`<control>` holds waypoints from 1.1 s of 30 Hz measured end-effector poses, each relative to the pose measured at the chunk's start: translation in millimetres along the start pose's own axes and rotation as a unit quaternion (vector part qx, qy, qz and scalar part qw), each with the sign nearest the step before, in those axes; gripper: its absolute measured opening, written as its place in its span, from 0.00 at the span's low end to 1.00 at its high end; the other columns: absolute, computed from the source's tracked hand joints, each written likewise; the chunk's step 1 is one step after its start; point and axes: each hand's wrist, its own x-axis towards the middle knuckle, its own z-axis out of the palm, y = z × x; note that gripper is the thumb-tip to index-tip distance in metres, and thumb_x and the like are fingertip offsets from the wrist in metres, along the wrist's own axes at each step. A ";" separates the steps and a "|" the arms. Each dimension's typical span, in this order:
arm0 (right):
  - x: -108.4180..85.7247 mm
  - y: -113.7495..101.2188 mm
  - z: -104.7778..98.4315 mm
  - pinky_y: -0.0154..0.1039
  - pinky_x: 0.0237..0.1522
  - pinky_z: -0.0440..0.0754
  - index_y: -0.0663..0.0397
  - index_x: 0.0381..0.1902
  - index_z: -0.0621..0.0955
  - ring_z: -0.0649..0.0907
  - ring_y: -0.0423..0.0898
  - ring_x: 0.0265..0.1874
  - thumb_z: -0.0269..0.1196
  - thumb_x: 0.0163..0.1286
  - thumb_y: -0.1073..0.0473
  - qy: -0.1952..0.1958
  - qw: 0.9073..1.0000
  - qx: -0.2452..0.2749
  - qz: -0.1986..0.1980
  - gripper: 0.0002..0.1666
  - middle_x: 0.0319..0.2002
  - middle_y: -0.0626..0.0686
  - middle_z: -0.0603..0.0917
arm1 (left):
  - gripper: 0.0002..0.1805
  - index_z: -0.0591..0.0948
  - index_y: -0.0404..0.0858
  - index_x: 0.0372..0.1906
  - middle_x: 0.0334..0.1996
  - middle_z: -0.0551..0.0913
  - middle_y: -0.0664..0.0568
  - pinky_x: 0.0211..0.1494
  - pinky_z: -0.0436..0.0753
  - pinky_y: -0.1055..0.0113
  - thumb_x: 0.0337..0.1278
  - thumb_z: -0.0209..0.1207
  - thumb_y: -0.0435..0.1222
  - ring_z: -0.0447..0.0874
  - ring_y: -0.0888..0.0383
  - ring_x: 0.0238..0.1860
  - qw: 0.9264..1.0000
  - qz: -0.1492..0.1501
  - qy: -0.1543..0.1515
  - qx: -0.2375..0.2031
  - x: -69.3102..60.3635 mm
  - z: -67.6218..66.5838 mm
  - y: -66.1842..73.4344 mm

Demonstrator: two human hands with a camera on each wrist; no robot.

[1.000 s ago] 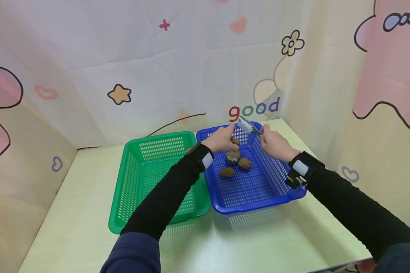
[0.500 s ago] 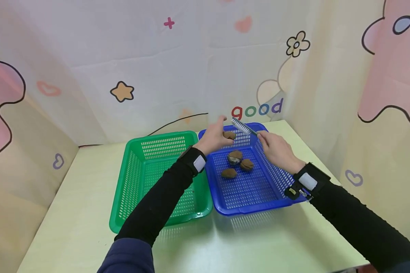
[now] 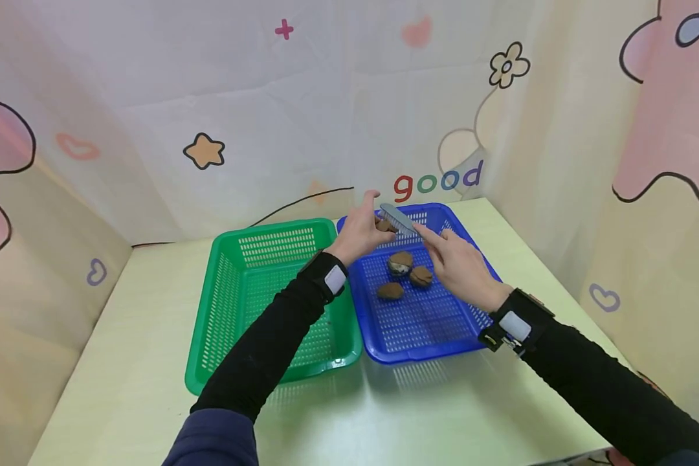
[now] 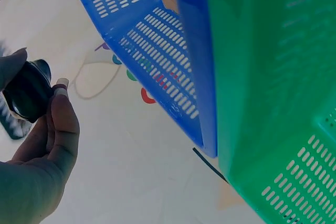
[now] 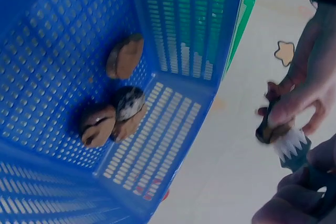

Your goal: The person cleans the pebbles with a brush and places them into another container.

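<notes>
Above the far end of the blue basket (image 3: 384, 357), my left hand (image 3: 358, 232) grips a brown shell-like piece (image 3: 384, 224) between thumb and fingers; its dark side (image 4: 29, 92) shows in the left wrist view. My right hand (image 3: 465, 266) holds a grey-green brush (image 3: 397, 219) by its handle, index finger stretched along it. In the right wrist view the white bristles (image 5: 292, 144) touch the held piece (image 5: 270, 128). Several similar brown pieces lie in the blue basket, among them one at the left (image 3: 390, 291) and one at the right (image 3: 421, 277).
A green basket (image 3: 193, 362) stands to the left, against the blue one, under my left forearm. Both baskets rest on a pale green table (image 3: 349, 421). A patterned curtain (image 3: 303, 129) hangs close behind them and along both sides.
My left hand has moved slightly left with its piece, which has turned. The brush has come left and down onto it, bristles now facing downward, and my right index finger has straightened along the brush.
</notes>
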 end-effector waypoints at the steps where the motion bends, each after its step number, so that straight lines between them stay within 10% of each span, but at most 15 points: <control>1: 0.5 -1.2 -0.4 0.32 0.20 0.59 0.52 0.69 0.69 0.62 0.43 0.20 0.49 0.76 0.63 0.002 1.000 0.001 -0.007 0.25 0.23 0.51 0.63 | 0.49 0.51 0.37 0.73 0.39 0.86 0.41 0.28 0.74 0.71 0.51 0.69 0.35 0.82 0.53 0.29 1.000 -0.001 0.004 -0.002 0.1 -0.5 0.0; 33: 5.0 -2.5 0.6 0.32 0.18 0.57 0.53 0.68 0.71 0.61 0.43 0.19 0.50 0.76 0.62 0.011 1.000 0.003 -0.017 0.24 0.21 0.50 0.62 | 0.48 0.52 0.38 0.74 0.46 0.86 0.40 0.42 0.82 0.63 0.52 0.69 0.36 0.86 0.50 0.38 1.000 0.017 -0.001 0.011 2.2 0.9 -6.2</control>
